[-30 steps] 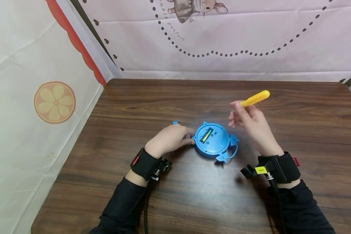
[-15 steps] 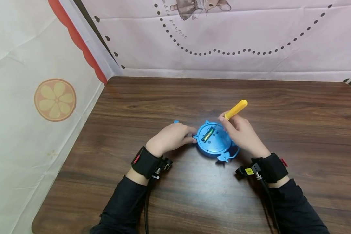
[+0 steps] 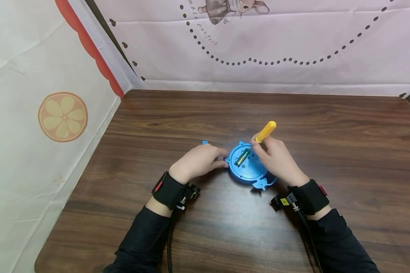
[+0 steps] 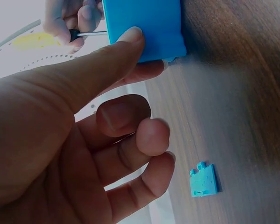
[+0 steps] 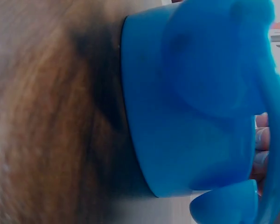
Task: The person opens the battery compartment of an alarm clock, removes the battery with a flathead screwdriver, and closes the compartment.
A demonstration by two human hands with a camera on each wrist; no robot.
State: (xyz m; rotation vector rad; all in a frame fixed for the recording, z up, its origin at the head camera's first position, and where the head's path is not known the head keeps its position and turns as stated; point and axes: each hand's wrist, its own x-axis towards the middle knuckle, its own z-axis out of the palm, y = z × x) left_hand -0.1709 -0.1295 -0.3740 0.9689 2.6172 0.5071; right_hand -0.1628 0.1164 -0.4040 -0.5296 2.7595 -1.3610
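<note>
I am gripping the yellow screwdriver (image 3: 265, 131) in my right hand (image 3: 276, 159), handle tilting up and far-right, tip angling down-left into the blue toy (image 3: 247, 167) just beneath. My left hand (image 3: 198, 161) is pinching the toy's left edge. A battery (image 3: 242, 157) is lying in the toy's open compartment; the small cover (image 4: 204, 180) is resting on the bench (image 3: 328, 151), far-left of my left hand.

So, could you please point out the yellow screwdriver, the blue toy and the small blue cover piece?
yellow screwdriver (image 3: 266, 131), head view, on its handle.
blue toy (image 3: 245, 170), head view, on its flat back.
small blue cover piece (image 4: 204, 180), left wrist view, on its middle.
</note>
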